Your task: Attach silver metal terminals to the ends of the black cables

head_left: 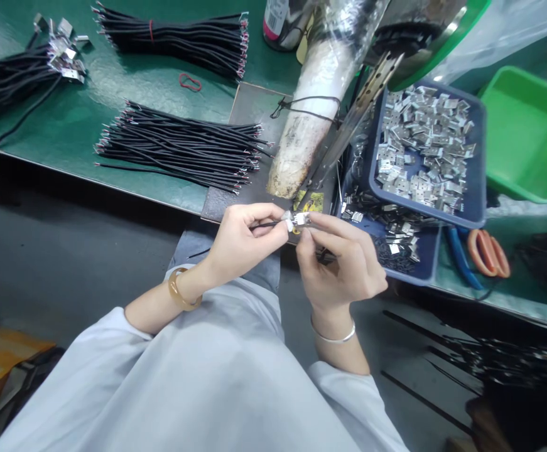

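Note:
Just off the bench's front edge, my left hand (249, 242) pinches a short black cable (264, 225) close to its end. My right hand (341, 257) faces it, thumb and fingers closed on a small shiny metal bracket (300, 219) at the cable's end. The fingertips of both hands almost meet, and they partly cover the joint between cable and bracket. Behind the hands lies a loose pile of cut black cables (183, 147) with stripped ends. A blue tray (478, 157) of similar metal brackets stands to the right.
A second cable bundle (174, 41) lies at the back, near a red rubber band (189, 81). Cables with brackets attached (66, 56) are at far left. A plastic-wrapped white tube (311, 107) slants down centrally. Orange-handled scissors (488, 253) and a green bin (527, 138) sit right.

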The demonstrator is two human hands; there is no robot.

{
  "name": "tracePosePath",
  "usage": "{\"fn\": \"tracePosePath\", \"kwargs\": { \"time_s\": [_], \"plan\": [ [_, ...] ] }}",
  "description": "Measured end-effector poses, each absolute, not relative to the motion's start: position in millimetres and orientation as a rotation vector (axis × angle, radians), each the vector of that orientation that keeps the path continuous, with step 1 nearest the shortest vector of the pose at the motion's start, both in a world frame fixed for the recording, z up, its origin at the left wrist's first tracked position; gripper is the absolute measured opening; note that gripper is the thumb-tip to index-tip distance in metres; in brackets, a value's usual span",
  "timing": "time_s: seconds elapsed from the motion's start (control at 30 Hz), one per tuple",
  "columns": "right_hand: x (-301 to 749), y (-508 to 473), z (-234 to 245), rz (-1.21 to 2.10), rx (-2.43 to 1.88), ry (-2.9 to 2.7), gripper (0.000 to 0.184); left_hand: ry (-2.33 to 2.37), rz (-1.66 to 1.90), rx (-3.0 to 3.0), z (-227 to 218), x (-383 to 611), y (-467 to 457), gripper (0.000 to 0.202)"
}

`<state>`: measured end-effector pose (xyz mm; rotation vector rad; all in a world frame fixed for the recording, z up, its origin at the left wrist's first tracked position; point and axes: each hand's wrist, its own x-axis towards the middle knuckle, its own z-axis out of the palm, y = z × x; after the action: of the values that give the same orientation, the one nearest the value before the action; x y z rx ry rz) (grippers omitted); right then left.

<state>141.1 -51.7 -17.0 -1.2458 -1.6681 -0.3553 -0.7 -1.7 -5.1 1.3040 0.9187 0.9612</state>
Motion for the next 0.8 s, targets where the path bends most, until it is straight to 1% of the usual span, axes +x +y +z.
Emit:
{"fn": "tracePosePath", "kwargs": {
  "time_s": [0.07,0.17,0.23,0.37,0.53,0.8],
  "plan": [
    [139.5,-53.2,-13.6,-0.179,-1.302,-1.586,0.016,0.907,0.942,1.354,-5.1,-2.0,-3.5,0.015],
    [137.5,-55.7,-8.4,0.182,-1.373,-1.469,0.011,0.901,0.963,1.377,-5.3,-3.7,-3.8,0.017],
    [137.1,-56.8,-5.5,0.283,-1.385,-1.447,0.009,0.898,1.002,1.362,-5.8,-4.1,-2.3,0.017],
    [137.4,-56.5,-0.8,0.257,-1.374,-1.514,0.011,0.881,1.064,1.323,-7.6,-3.4,1.1,0.014],
    [137.2,-53.3,2.4,0.157,-1.371,-1.588,0.014,0.918,1.043,1.263,-7.6,-1.6,2.7,0.016],
    [138.8,-52.9,3.2,0.188,-1.385,-1.593,0.015,0.925,1.027,1.234,-7.6,-0.1,2.8,0.015]
  ]
}}
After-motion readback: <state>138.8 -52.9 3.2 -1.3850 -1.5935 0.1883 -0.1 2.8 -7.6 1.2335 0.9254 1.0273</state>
